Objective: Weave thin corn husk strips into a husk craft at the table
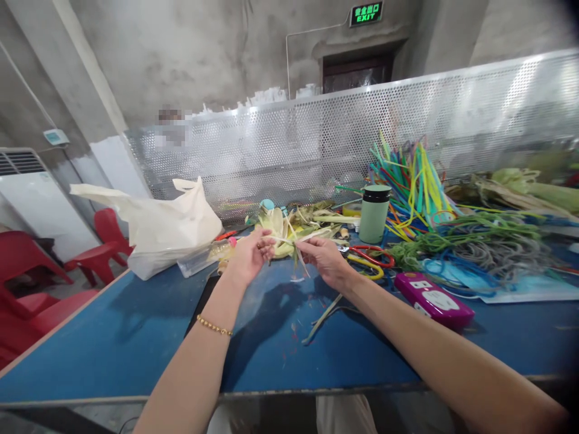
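My left hand is held above the blue table, its fingers curled on one end of a pale strip of corn husk. Opposite it, my right hand pinches the same husk near its middle, where the pieces cross and narrow ends hang down. Just behind both hands lies a pile of corn husks, partly hidden by them. Under my right wrist, a loose greenish strip lies on the table. Close to the right hand are red-handled scissors and a yellow handle.
A white plastic bag stands at the left. Toward the right are a green tumbler, colourful strips, tangled cords, a purple box and more husks. A perforated metal screen closes the table's back.
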Available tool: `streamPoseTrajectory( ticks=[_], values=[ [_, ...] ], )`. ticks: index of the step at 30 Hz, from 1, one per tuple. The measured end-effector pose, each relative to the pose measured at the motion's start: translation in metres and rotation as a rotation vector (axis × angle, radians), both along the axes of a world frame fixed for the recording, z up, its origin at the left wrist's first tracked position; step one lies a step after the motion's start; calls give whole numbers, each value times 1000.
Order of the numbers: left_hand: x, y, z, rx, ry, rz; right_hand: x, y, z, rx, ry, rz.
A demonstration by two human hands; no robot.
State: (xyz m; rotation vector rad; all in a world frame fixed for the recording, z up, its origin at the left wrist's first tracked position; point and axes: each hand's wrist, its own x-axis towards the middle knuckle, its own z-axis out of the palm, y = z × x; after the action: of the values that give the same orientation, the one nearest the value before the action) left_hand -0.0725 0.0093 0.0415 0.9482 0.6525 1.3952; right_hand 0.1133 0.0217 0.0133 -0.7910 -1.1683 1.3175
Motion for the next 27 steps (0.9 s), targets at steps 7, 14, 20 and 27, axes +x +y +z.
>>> streamPoseTrajectory(
  ticks=[7,14,20,27],
  values=[
    [12,1,-15,35,173,9,-3,-9,9,8,148,165],
    [19,-10,-9,316,351,-24,-5,-17,13,-2,108,260],
    [13,-7,-8,294,341,-74,-5,-16,12,50,38,258],
    [30,-11,-17,259,450,-39,-6,-7,5,86,-78,-36]
  ],
)
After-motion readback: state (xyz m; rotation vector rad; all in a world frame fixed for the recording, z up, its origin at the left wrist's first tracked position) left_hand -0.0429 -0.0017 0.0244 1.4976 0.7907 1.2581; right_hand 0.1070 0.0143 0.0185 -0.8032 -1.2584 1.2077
